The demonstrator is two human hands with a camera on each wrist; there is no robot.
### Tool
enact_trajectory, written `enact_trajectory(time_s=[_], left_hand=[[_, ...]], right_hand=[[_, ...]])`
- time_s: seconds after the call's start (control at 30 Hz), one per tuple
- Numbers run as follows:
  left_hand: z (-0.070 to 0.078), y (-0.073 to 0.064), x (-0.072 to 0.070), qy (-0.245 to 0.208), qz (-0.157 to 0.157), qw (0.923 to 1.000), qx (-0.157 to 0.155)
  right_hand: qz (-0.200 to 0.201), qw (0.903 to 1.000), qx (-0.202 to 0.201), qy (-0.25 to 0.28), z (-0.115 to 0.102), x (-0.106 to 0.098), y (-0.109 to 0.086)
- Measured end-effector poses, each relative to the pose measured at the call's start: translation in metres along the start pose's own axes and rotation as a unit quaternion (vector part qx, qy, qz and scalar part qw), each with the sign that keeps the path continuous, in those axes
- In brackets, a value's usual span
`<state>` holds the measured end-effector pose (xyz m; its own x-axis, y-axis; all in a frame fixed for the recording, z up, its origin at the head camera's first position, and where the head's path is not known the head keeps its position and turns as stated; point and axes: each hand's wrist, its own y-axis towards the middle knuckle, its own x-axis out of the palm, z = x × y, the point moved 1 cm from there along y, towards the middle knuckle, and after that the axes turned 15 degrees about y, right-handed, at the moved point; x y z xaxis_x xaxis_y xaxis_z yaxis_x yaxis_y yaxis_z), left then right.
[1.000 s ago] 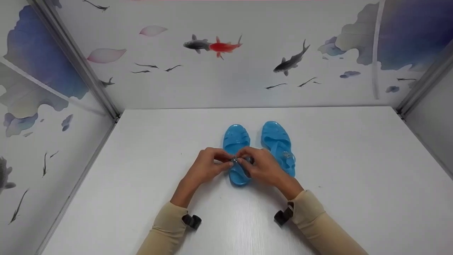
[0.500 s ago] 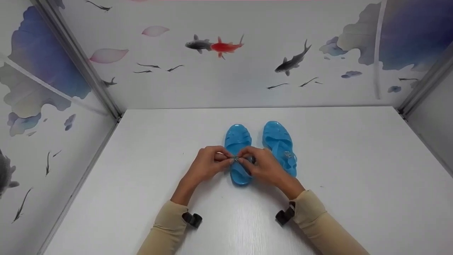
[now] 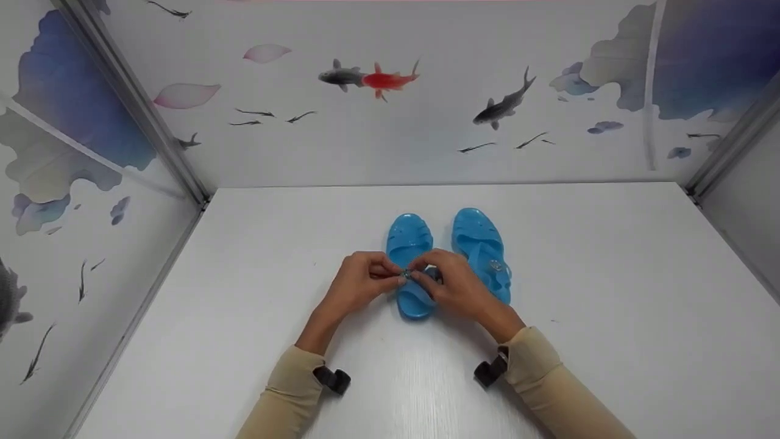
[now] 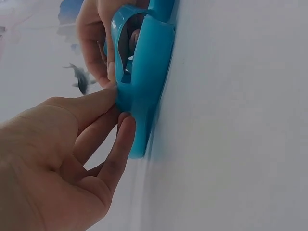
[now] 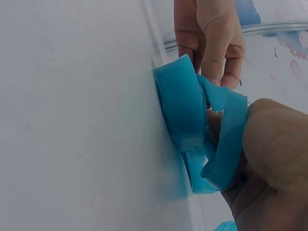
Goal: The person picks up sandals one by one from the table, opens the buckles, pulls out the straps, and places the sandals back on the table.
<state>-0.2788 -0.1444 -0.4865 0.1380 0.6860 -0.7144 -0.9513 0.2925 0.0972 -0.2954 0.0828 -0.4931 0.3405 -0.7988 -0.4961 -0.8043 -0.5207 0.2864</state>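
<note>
A blue jelly sandal [image 3: 415,306] stands on the white table, toe pointing away. Over its middle, both hands meet at a small shiny buckle [image 3: 407,274] on the strap. The left hand [image 3: 356,283] pinches from the left with thumb and index finger; from the opposite side, the right hand [image 3: 454,283] pinches the strap close to the buckle. In the right wrist view a wide strap [image 5: 234,134] loops out from the sandal, with fingers passing behind it. The left wrist view shows the left fingertips against the sandal's side [image 4: 154,62]. Fingers hide most of the buckle.
The matching blue sandal [image 3: 475,228] stands just to the right, its strap across and a round shiny buckle [image 3: 496,266] on its outer side. A printed back wall [image 3: 402,152] and a left side panel [image 3: 140,213] border the white table [image 3: 244,244].
Both hands stay at the buckle with only small fingertip shifts. The head view has moved very slightly; the sandals keep their places on the table.
</note>
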Motion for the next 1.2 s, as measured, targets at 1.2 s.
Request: enact_trajectory(time_s=[1.2], left_hand=[[-0.0014,-0.0012,-0.0033,0.019,-0.035,0.9992,0.003]], right_hand=[[-0.004,0.9994,0.020,0.028,0.0001,-0.0025,-0.0007]])
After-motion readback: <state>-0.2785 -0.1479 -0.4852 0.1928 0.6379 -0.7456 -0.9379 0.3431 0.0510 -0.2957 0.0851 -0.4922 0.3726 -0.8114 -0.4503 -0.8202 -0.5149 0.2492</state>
